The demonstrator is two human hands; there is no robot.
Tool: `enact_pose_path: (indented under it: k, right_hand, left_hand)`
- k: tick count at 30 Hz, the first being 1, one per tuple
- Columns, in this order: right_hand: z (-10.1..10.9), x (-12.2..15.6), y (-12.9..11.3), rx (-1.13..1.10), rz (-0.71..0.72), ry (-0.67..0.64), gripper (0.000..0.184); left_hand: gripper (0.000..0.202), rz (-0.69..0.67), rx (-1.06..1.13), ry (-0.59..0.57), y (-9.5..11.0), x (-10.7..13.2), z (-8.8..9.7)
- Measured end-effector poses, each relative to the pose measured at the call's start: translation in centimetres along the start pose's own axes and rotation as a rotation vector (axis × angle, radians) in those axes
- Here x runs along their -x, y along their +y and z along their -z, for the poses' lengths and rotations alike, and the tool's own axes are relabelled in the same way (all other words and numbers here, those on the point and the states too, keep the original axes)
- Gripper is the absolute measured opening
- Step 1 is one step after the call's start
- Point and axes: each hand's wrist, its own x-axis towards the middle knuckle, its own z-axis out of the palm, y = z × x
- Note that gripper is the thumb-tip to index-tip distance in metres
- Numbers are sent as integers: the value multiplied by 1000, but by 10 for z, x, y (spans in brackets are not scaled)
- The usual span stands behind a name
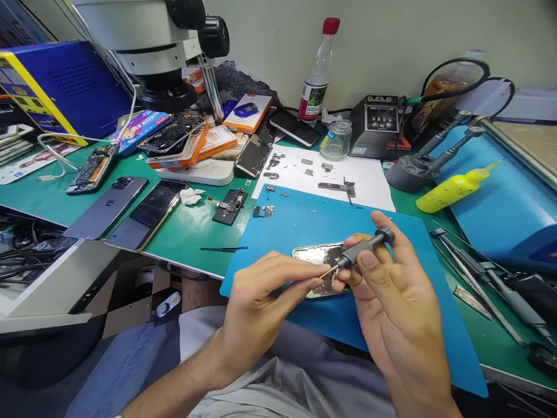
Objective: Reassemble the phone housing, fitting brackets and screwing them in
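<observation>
My right hand (pixel 398 302) is closed around a small dark screwdriver (pixel 363 248), thumb on its knurled grip, index finger near the cap. My left hand (pixel 265 296) is pinched, its fingertips meeting the screwdriver's tip; whether anything tiny sits between them is too small to make out. Both hands hover over an opened phone frame (pixel 315 255), shiny and partly hidden by them, which lies on a blue work mat (pixel 304 223).
A white sheet (pixel 369 183) with several small phone parts lies beyond the mat. Several phones (pixel 108 206) and boxes lie at left below a microscope (pixel 161 40). A bottle (pixel 317 72), jar, soldering station (pixel 376 125) and yellow squeeze bottle (pixel 452 188) stand behind; tools (pixel 483 273) lie right.
</observation>
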Motion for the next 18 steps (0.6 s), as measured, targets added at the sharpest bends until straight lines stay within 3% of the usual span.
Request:
enact_pose_path:
  k: [18]
  right_hand:
    - [7,-6,8,-13,39,-42,57]
  left_hand:
    - [28,74,59,-68,-3,-3,1]
